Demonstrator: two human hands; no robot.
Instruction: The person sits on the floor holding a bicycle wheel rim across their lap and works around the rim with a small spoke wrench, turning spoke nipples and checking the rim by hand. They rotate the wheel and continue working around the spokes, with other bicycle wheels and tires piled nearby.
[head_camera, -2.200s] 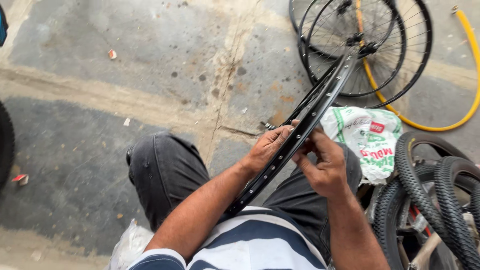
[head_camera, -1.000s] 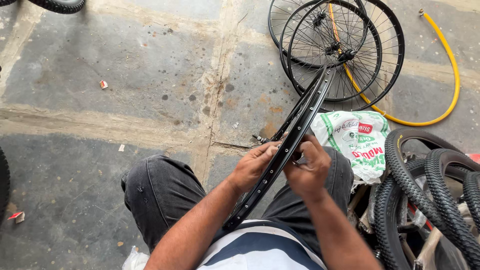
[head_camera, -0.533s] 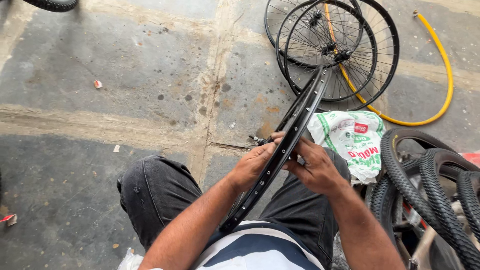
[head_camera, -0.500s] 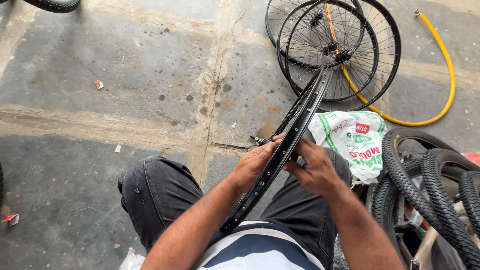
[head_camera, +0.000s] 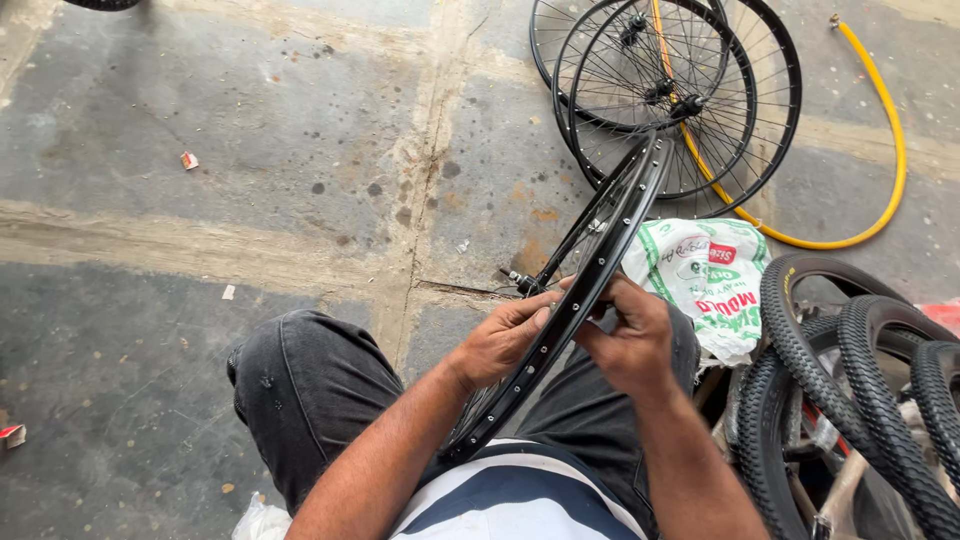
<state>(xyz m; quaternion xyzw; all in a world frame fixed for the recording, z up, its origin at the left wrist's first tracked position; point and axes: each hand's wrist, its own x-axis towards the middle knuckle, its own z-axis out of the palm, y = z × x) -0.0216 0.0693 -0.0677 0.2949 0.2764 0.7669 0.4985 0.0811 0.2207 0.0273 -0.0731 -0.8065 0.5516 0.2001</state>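
Observation:
A black bicycle wheel rim (head_camera: 610, 235) stands on edge between my knees, seen edge-on, running from my striped shirt up toward the floor ahead. My left hand (head_camera: 503, 338) grips the rim from its left side, fingers curled against it. On the rim's right side my right hand (head_camera: 630, 338) has its fingertips pinched at the rim where the two hands meet. A thin spoke and the hub end (head_camera: 522, 281) poke out just left of the rim above my left hand. What the right fingertips pinch is too small to see.
Two or three spoked black wheels (head_camera: 665, 95) lie flat on the concrete floor ahead, with a yellow hose (head_camera: 890, 150) curving around them. A white printed sack (head_camera: 700, 285) lies beside my right knee. Knobby tyres (head_camera: 860, 370) are stacked at right. My dark-trousered left knee (head_camera: 300, 385) is bent forward.
The view has drifted a little, so the wheels on the floor sit nearer the top edge. Both hands have stayed on the rim, and my right fingers have shifted slightly along it.

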